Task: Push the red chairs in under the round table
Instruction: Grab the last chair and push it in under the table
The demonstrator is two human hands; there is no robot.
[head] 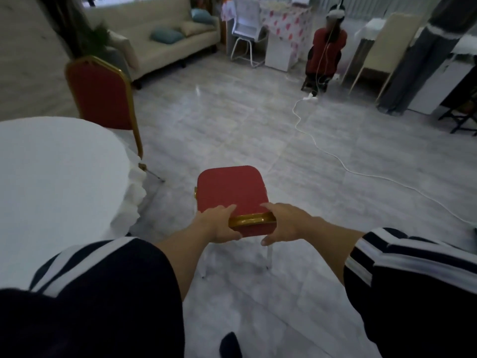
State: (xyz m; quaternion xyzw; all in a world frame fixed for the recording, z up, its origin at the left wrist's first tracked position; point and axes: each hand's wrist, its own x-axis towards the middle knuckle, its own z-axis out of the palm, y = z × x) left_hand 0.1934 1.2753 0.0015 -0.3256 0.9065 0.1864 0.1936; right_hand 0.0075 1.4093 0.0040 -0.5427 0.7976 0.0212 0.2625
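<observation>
A red chair with a gold frame (229, 188) stands on the floor right in front of me, its seat pointing away and its backrest top under my hands. My left hand (219, 224) grips the left end of the gold top rail, and my right hand (281, 220) grips the right end. The round table with a white frilled cloth (51, 182) is to my left, apart from this chair. A second red chair (102, 96) stands upright at the table's far side, close to its edge.
A white cable (343, 164) snakes across the grey tiled floor on the right. A person in red (326, 50) sits at the back. A beige sofa (160, 40), a white chair (246, 27) and a grey draped pillar (418, 63) line the far side.
</observation>
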